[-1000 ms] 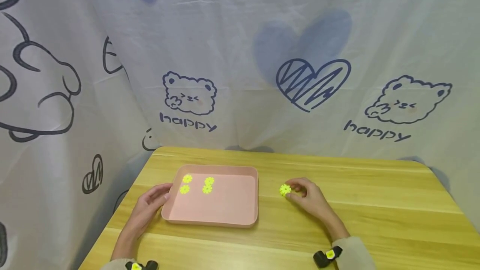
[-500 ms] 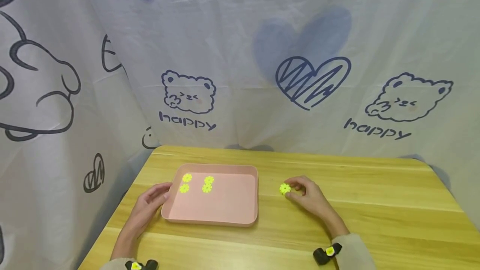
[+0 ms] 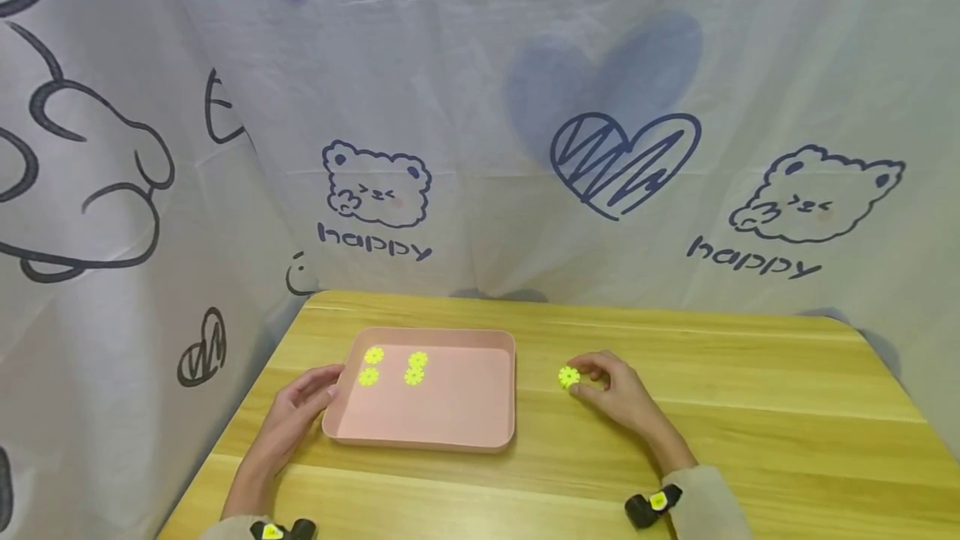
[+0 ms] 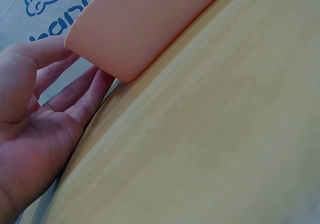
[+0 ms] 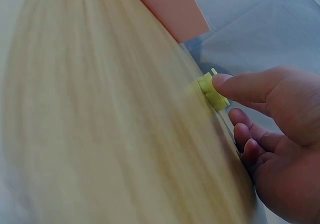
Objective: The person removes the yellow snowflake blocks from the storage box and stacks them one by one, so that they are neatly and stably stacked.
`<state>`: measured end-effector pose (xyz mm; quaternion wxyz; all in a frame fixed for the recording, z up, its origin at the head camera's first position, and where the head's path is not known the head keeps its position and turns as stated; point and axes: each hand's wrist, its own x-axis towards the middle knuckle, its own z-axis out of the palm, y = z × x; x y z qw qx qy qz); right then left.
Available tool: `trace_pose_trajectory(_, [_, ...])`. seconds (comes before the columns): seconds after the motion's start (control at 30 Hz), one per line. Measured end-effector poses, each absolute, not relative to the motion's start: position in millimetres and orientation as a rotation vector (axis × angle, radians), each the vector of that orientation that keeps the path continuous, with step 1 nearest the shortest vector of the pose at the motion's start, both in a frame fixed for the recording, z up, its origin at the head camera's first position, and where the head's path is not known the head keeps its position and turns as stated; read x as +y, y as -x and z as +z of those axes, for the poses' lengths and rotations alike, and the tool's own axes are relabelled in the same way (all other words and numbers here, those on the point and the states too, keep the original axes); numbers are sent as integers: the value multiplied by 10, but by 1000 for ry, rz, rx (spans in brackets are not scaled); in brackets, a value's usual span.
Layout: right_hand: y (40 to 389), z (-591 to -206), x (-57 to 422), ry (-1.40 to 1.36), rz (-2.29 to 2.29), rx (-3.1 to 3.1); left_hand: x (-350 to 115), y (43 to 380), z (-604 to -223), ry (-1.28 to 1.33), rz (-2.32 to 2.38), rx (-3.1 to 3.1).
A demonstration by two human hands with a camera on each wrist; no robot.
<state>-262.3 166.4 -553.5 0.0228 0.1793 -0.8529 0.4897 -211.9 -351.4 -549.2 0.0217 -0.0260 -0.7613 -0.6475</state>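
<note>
At the left of the table stands a pink tray, with several bright yellow notched snowflake discs lying in it. Two of those discs touch each other. My left hand rests against the tray's left side, thumb and fingers reaching the outer wall in the left wrist view. To the right of the tray, my right hand pinches a yellow snowflake disc between thumb and fingers, low at the tabletop. In the right wrist view, the thumb partly covers this yellow piece.
The wooden table reaches far to the right of my right hand. A pale printed curtain hangs behind it and along its left side. A black camera is strapped at each wrist.
Almost nothing differs. Both hands, the tray and the discs stay in place; the view shifts slightly, and the left curtain sways a little.
</note>
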Motion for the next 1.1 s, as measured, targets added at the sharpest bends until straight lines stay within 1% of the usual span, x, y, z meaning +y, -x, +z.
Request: trace_pose_trajectory(1.1, [2629,-5550,1641,-513,1462,-2671,-3507,2117,-5495,26,-2021,-2374])
